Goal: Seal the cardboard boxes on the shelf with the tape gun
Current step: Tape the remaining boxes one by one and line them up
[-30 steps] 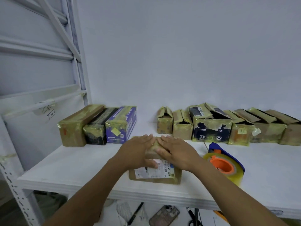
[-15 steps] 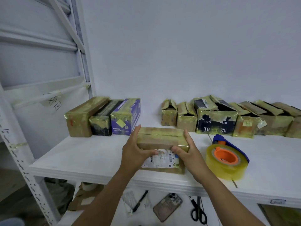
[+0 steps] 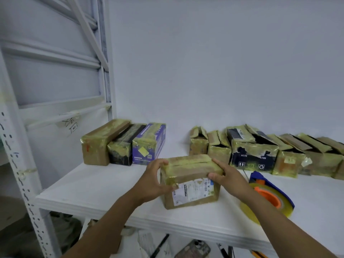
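A small taped cardboard box (image 3: 191, 181) with a white shipping label sits near the front of the white shelf (image 3: 104, 185), turned slightly. My left hand (image 3: 153, 180) grips its left end, thumb on the front face. My right hand (image 3: 228, 176) grips its right end, thumb on the front edge. The tape gun (image 3: 268, 196), blue with an orange hub and a yellowish roll, lies on the shelf to the right, partly behind my right forearm.
Three taped boxes (image 3: 122, 144) stand at the back left. A row of several boxes with open flaps (image 3: 255, 151) lines the back right. The rack's white upright (image 3: 20, 175) stands at left. A phone (image 3: 193, 250) and scissors lie below the shelf.
My hands went from pressing flat on the box top to gripping its two ends. The box has turned slightly and sits a little further back.
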